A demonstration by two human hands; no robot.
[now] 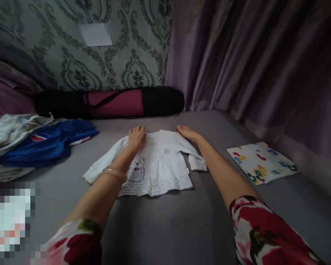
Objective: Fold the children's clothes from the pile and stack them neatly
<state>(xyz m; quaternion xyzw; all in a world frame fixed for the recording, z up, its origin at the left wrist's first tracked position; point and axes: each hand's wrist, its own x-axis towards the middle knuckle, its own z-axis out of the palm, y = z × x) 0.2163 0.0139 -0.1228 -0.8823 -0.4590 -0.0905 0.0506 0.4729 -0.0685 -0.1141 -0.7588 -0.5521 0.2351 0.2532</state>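
A small white long-sleeved shirt [168,167] lies spread out on a grey sheet, its hem towards me. A bear drawing is on its left front, a little bee drawing higher on the right, and lines of print run along the hem. My left hand [138,137] rests on the shirt's left shoulder near the collar, fingers stretched forward over the cloth. At the other shoulder, my right hand [188,133] touches the edge with its fingers extended and pointing inward. My left forearm covers part of the left sleeve and front.
A blue garment [55,141] with a round logo lies among heaped clothes on the left. To the right is a folded white cloth [262,162] with colourful prints. A long black and maroon bag [121,103] lies along the wall, beside a purple curtain [209,55].
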